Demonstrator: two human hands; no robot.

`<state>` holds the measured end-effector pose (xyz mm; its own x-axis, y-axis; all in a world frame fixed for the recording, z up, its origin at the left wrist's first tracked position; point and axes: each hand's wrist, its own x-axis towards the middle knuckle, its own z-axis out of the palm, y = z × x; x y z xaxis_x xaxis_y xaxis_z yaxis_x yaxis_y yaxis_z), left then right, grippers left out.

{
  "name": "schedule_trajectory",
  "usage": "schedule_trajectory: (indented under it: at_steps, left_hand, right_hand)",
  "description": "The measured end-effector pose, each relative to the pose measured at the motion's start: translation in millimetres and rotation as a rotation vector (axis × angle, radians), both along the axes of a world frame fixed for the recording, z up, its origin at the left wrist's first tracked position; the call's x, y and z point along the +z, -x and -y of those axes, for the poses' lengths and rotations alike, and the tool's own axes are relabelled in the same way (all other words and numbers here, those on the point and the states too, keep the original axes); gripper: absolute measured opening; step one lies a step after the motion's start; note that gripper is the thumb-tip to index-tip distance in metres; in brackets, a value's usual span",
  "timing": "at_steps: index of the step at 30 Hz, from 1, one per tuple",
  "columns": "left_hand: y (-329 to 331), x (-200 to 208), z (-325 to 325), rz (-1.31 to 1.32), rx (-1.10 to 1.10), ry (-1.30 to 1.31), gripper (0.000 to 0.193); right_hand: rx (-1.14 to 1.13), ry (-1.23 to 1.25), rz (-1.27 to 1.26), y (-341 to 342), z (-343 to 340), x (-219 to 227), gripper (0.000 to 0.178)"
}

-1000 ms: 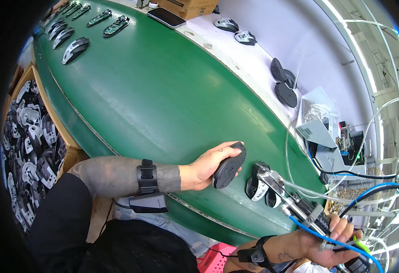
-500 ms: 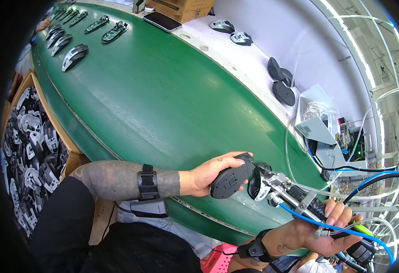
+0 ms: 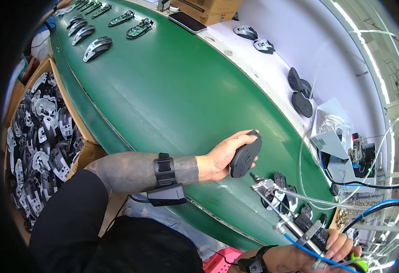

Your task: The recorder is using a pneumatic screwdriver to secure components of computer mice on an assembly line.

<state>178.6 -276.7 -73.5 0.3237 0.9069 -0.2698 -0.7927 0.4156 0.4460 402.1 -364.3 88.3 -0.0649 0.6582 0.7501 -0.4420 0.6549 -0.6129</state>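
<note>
My left hand is closed around a black computer mouse, holding it up over the green belt with its flat underside turned toward me. In my right hand, low at the right, is a powered screwdriver with a metal nose and a blue hose. Its tip points up and left, just below the mouse and apart from it. Partly hidden behind the screwdriver, black and white mouse parts lie on the belt.
A cardboard box full of mouse shells stands at left. Mouse shells and green circuit boards line the far belt. The back ledge bears a phone and black bases. Hoses hang at right.
My left hand has raised and turned the mouse, away from the screwdriver. The screwdriver has dropped lower, uncovering mouse parts behind it. The whole view has shifted, with the surroundings now farther right.
</note>
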Motion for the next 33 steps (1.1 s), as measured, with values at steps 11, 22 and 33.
schedule_trajectory:
  at_steps: [11,22,33]
  left_hand:
    - [0,7,6,0.197,-0.052,-0.112,0.042]
    - [-6,1,7,0.098,0.007,-0.099,0.046]
    - [-5,1,12,-0.010,-0.021,-0.027,0.048]
  right_hand:
    - [0.112,0.071,-0.014,24,-6,-7,0.053]
    - [0.116,0.076,-0.047,37,-9,-19,0.052]
    - [0.116,0.102,-0.049,33,3,1,0.049]
